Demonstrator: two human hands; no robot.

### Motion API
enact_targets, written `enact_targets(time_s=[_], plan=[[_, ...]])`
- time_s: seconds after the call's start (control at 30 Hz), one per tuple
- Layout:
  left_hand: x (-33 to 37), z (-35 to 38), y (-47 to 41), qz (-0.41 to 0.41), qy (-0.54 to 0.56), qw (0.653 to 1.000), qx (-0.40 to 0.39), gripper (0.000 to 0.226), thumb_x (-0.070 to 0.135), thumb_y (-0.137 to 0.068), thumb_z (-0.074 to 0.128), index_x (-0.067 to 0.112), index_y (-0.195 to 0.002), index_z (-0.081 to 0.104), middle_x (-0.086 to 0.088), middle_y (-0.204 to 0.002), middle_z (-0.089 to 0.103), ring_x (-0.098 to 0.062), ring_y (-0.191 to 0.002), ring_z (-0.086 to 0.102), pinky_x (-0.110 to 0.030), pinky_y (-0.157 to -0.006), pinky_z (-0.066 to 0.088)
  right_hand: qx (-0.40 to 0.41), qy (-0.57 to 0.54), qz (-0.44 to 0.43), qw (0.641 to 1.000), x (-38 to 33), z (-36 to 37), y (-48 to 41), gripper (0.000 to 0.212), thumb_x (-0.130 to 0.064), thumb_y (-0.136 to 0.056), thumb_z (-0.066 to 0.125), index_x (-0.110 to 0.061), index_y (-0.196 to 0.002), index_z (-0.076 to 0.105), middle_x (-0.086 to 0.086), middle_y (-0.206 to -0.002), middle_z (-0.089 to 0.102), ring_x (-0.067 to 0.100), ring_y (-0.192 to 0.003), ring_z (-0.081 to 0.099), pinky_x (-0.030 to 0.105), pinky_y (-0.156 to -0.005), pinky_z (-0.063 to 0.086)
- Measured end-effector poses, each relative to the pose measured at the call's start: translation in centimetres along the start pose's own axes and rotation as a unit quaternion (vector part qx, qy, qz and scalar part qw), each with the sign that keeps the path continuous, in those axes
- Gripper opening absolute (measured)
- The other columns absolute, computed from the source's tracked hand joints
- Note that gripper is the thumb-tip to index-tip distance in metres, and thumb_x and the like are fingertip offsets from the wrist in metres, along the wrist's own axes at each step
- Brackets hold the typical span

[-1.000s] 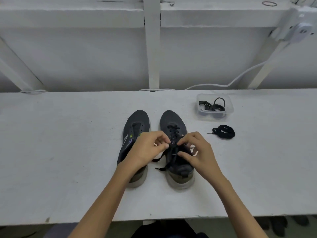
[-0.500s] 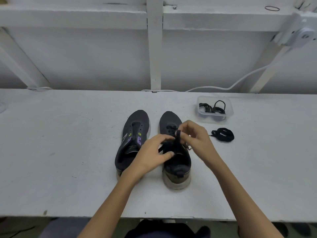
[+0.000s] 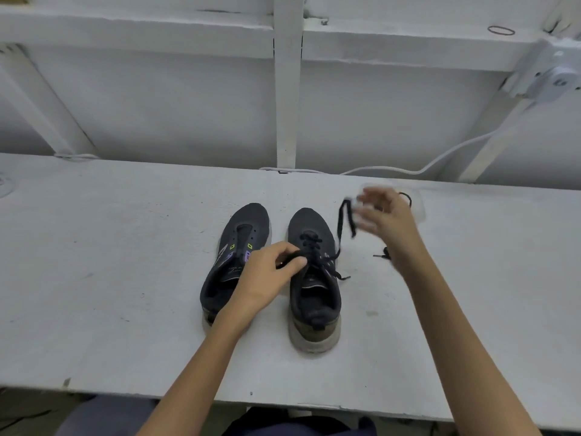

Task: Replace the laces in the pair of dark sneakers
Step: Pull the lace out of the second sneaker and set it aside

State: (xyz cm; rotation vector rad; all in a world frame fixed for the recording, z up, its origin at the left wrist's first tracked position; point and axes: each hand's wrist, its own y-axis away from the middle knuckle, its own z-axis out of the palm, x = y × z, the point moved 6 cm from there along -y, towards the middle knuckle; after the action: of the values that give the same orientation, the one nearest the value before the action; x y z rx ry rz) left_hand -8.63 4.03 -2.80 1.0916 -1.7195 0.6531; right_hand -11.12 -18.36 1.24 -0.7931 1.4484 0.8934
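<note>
My left hand (image 3: 267, 272) pinches the flat black lace (image 3: 340, 221) over the eyelets of the right-side dark mesh sneaker (image 3: 314, 297) on the white bench (image 3: 94, 278). The lace runs up and rightward to my blurred right hand (image 3: 386, 221); its grip I cannot tell.

Both bare forearms reach in over the near edge of the table (image 3: 119, 278). The left hand (image 3: 267, 275) sits low, palm down, thumb and forefinger pinching a black shoelace (image 3: 347, 217). The right hand (image 3: 388, 215) is raised toward the far edge, fingers blurred, grip unreadable.
</note>
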Motion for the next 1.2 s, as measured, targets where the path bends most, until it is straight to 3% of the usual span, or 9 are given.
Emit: enact_targets(time_s=[0.13,0.27,0.43,0.63,0.83,0.93,1.0,1.07,1.2], plan=[[2.1,-2.2,-1.3,0.035,-0.019,0.997,0.062,0.004,0.019,-0.086,0.071,0.023,-0.086,0.073,0.015,-0.081,0.07,0.005,-0.073,0.061,-0.013,-0.074,0.045,-0.091,0.137,0.032,0.986,3.3,1.0,3.0,0.011,-0.007,-0.082,0.074,-0.014,-0.087,0.068,0.011,-0.097,0.071,0.017,-0.079,0.064,0.026,-0.065,0.053],[3.3,-5.1,-2.7,0.055,-0.086,0.987,0.125,0.008,0.028,-0.089,0.067,0.029,-0.084,0.073,0.018,-0.077,0.071,0.005,-0.072,0.063,-0.027,-0.072,0.052,-0.173,0.182,0.029,0.968,4.1,2.4,5.5,0.015,-0.02,-0.076,0.082,-0.018,-0.072,0.068,-0.001,-0.075,0.069,0.007,-0.066,0.057,0.017,-0.062,0.045],[3.6,-8.2,-3.0,0.043,-0.11,0.955,0.271,0.013,0.041,-0.091,0.059,0.033,-0.086,0.067,0.017,-0.074,0.07,-0.005,-0.077,0.067,-0.03,-0.072,0.052,-0.143,0.239,-0.021,0.96,4.9,3.1,5.9,0.021,-0.018,-0.074,0.082,-0.026,-0.073,0.062,-0.007,-0.074,0.065,0.006,-0.064,0.054,0.018,-0.062,0.043],[3.3,-12.4,-2.4,0.037,0.013,0.909,0.415,0.015,0.043,-0.091,0.054,0.037,-0.078,0.056,0.011,-0.073,0.071,-0.015,-0.073,0.069,-0.041,-0.082,0.053,-0.138,0.204,-0.046,0.968,5.4,3.0,6.1,0.022,-0.014,-0.076,0.078,-0.03,-0.078,0.062,-0.01,-0.073,0.062,0.007,-0.065,0.053,0.02,-0.062,0.04],[1.3,-10.4,-2.9,-0.028,-0.125,0.962,0.241,0.03,0.043,-0.085,0.063,0.031,-0.113,0.063,0.01,-0.121,0.061,-0.014,-0.11,0.057,-0.043,-0.096,0.047,-0.098,0.245,-0.119,0.957,5.4,3.6,6.5,0.022,-0.019,-0.077,0.078,-0.033,-0.087,0.065,-0.012,-0.078,0.058,0.01,-0.067,0.056,0.016,-0.062,0.039],[2.5,-7.0,-0.4,0.018,-0.103,0.973,0.207,0.014,0.028,-0.084,0.067,0.028,-0.098,0.067,0.01,-0.101,0.066,-0.006,-0.091,0.059,-0.025,-0.081,0.049,-0.065,0.322,-0.183,0.927,4.8,3.9,6.7,0.012,-0.024,-0.077,0.073,-0.029,-0.087,0.066,-0.016,-0.081,0.056,0.008,-0.071,0.057,0.018,-0.063,0.043],[3.0,-3.3,1.2,0.018,-0.082,0.99,0.111,0.009,0.016,-0.082,0.072,0.025,-0.084,0.07,0.011,-0.082,0.07,-0.001,-0.075,0.061,-0.014,-0.07,0.047,-0.049,0.337,-0.215,0.915,4.5,4.1,6.9,0.008,-0.027,-0.076,0.067,-0.026,-0.084,0.067,-0.019,-0.079,0.052,0.006,-0.07,0.056,0.014,-0.063,0.041],[2.7,-0.1,1.9,0.02,-0.095,0.995,0.039,0.007,0.017,-0.079,0.075,0.023,-0.082,0.071,0.011,-0.078,0.07,-0.001,-0.076,0.064,-0.018,-0.07,0.05,-0.039,0.332,-0.231,0.914,4.4,4.1,7.0,0.005,-0.026,-0.077,0.065,-0.024,-0.081,0.066,-0.02,-0.077,0.051,0.005,-0.07,0.055,0.013,-0.062,0.04],[1.6,1.3,1.2,0.035,-0.126,0.99,0.061,0.015,0.019,-0.076,0.077,0.021,-0.087,0.068,0.012,-0.083,0.066,-0.003,-0.079,0.063,-0.028,-0.071,0.056,-0.048,0.24,-0.209,0.947,4.8,4.1,6.7,0.003,-0.019,-0.077,0.067,-0.021,-0.076,0.065,-0.013,-0.078,0.059,0.01,-0.07,0.056,0.016,-0.063,0.042]])
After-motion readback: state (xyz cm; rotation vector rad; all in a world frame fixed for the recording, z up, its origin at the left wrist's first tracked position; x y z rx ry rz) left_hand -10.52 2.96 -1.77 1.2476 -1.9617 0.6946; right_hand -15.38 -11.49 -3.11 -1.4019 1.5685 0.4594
